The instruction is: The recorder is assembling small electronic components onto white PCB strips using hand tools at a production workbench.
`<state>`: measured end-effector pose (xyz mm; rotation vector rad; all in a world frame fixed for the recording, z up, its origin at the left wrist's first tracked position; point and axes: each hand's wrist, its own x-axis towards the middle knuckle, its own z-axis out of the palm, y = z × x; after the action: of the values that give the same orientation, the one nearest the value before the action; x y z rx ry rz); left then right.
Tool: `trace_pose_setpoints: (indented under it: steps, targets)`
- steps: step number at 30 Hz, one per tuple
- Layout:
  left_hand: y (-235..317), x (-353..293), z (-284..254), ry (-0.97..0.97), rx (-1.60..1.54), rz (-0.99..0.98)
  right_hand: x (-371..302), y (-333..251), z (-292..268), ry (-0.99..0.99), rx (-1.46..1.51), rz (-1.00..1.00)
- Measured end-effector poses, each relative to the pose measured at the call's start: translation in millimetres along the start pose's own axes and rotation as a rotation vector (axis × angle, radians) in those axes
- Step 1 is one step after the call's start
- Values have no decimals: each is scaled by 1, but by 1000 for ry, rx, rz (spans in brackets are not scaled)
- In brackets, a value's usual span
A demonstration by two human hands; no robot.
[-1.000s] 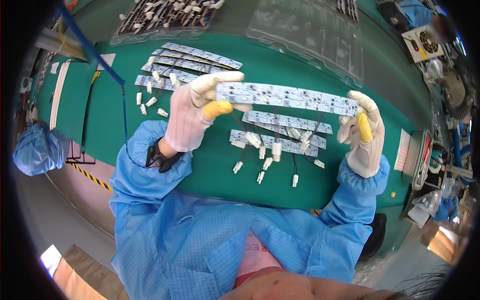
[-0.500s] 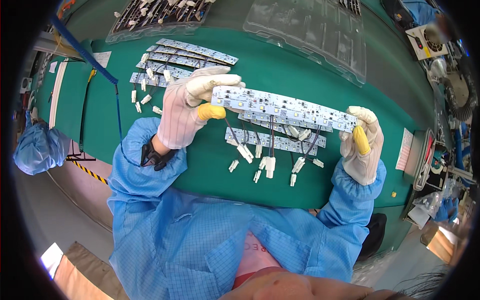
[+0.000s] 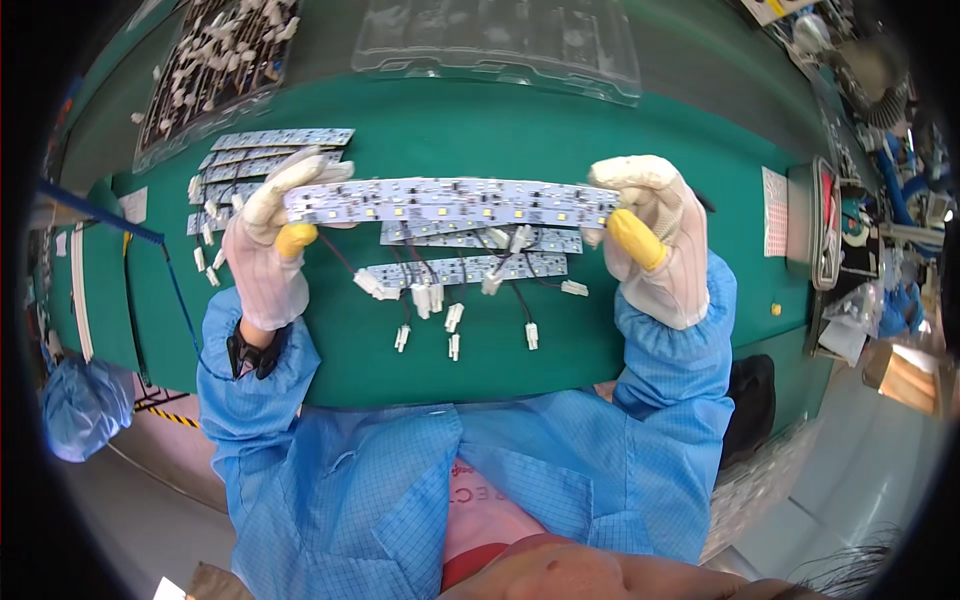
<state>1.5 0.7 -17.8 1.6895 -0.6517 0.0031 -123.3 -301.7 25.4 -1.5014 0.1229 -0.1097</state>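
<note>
Between my two gloved hands a long white LED circuit board (image 3: 450,202) is held up by its ends, nearly level. My left hand (image 3: 275,235) pinches its left end, a yellow cot on the thumb. At the right end my right hand (image 3: 645,240) pinches it the same way. Dark wires with white connectors hang below the board; which belong to it is partly hard to tell. Beneath and behind it, more LED boards (image 3: 520,267) lie on the green mat, partly covered. A stack of similar boards (image 3: 285,138) lies behind my left hand, partly hidden by it.
A clear plastic tray (image 3: 500,45) stands at the back. Another tray full of wired boards (image 3: 215,70) is at the back left. A coiled blue cord (image 3: 100,215) runs on the left toward my wristband. On the right are a paper sheet (image 3: 775,212) and a metal-rimmed bin (image 3: 825,225).
The view has shifted, so the bench appears turned. The held board has gone from sloping down to the right to nearly level. Both hands keep their hold on its ends.
</note>
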Motion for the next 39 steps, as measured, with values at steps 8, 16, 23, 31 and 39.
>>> trace_pose_setpoints:
  steps: [8,16,23,31,39]
  targets:
    - [7,4,2,-14,291,-91,2,-15,3,-144,-25,4]
    - [-1,-1,8,70,26,-115,4,-5,3,-62,-91,-85]
    - [2,-8,2,-2,-87,-18,9,2,0,8,-217,-85]
    - [15,2,-3,-113,68,206,19,13,1,37,-378,-152]
    - [17,-9,4,-48,-237,-50,10,10,3,64,-40,16]
